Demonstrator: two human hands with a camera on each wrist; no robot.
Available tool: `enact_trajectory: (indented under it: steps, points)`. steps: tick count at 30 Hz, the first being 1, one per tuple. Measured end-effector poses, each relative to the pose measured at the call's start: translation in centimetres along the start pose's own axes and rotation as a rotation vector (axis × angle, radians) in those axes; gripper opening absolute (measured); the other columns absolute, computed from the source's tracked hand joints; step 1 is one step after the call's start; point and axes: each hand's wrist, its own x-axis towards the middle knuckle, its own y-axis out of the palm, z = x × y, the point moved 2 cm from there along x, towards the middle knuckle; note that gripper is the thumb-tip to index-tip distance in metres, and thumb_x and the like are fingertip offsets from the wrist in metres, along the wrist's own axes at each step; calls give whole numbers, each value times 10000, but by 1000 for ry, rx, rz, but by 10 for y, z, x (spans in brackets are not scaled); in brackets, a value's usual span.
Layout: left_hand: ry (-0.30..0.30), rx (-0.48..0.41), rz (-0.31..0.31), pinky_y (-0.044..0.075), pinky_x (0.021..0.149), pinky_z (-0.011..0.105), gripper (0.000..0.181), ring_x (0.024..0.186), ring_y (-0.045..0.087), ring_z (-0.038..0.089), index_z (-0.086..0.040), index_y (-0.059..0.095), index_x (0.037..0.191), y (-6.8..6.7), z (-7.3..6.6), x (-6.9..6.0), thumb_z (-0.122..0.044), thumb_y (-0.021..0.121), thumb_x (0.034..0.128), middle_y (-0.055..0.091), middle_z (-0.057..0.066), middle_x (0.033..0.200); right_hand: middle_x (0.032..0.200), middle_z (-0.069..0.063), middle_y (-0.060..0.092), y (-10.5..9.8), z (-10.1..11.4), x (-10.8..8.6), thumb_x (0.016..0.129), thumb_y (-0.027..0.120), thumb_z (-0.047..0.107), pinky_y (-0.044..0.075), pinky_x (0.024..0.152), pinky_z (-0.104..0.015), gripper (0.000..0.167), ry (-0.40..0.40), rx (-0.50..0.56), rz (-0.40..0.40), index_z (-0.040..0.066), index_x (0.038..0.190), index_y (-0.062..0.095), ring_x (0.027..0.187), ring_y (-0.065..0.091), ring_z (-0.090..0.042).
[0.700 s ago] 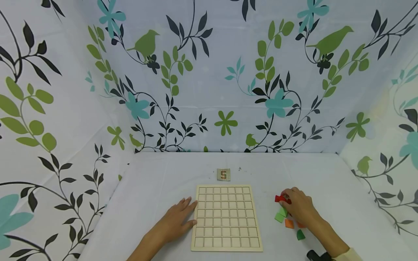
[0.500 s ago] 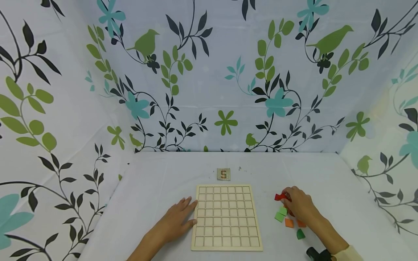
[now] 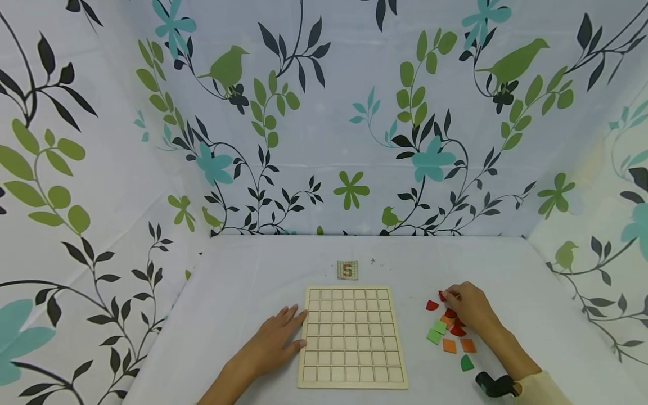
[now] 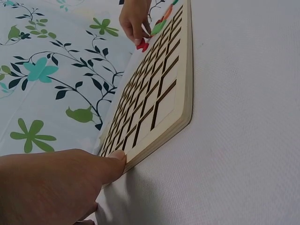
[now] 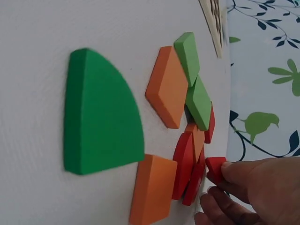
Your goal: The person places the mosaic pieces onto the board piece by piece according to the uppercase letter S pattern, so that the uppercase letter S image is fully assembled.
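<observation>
Between the board point(image 3: 352, 337) and the right edge of the worktop point(image 3: 531, 315), a red piece point(image 5: 214, 166) is pinched by the right hand point(image 3: 471, 308), being small, while the board's left edge is touched, perhaps steadied, by the relaxed left hand point(image 3: 273, 344).

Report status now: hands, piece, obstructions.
Left hand touches grid board edge. Right hand pinches red piece. Loose red piece lies between right hand and grid board.

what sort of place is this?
Probably a makeshift tabletop recording booth: white bird-and-leaf-print hangings around three sides, a flat white tabletop, and a pale wooden rectangular grid board laid between two hands.
</observation>
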Motion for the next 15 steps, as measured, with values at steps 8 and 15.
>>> enact_trajectory:
  steps: [8,15]
  points:
    - [12,-3,-7,267,1222,703,682,1572,277,470,-125,411,1629,1,0,1,-457,607,1066,327,210,1698,1102,-239,635,3,-9,2,982,746,120,645,806,-452,347,35,13,31,-86,1254,689,917,599,-287]
    - [9,10,1,268,1224,698,681,1576,272,463,-127,405,1632,2,3,3,-459,597,1070,322,203,1702,1157,-228,627,6,-10,7,985,732,68,636,878,-495,319,-29,3,65,-50,1275,669,959,605,-287]
